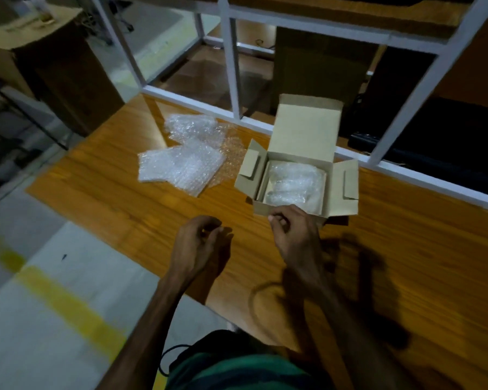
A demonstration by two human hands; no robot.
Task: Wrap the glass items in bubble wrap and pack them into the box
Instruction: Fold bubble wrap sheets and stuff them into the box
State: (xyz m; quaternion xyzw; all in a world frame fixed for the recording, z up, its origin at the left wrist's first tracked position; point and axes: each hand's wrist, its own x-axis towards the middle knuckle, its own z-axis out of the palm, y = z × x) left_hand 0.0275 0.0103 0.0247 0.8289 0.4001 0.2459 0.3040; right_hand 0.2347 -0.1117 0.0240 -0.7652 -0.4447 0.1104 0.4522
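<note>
Head view: small cardboard box [290, 212] stands open on the wooden table [406, 249], lid flap raised, side flaps spread. Bubble-wrapped bundle [293, 184] lies inside the box. Right hand [293, 235] hovers at the box's near wall, fingers loosely curled, holding nothing. Left hand [197, 243] hangs left of the box, apart from it, loosely curled, empty. Loose bubble wrap sheets [183, 161] lie left of the box.

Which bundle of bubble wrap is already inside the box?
The bubble-wrapped bundle lying in the open cardboard box, just beyond the right hand. The other two, the flat sheet and the crumpled piece, lie on the table left of the box.
</note>
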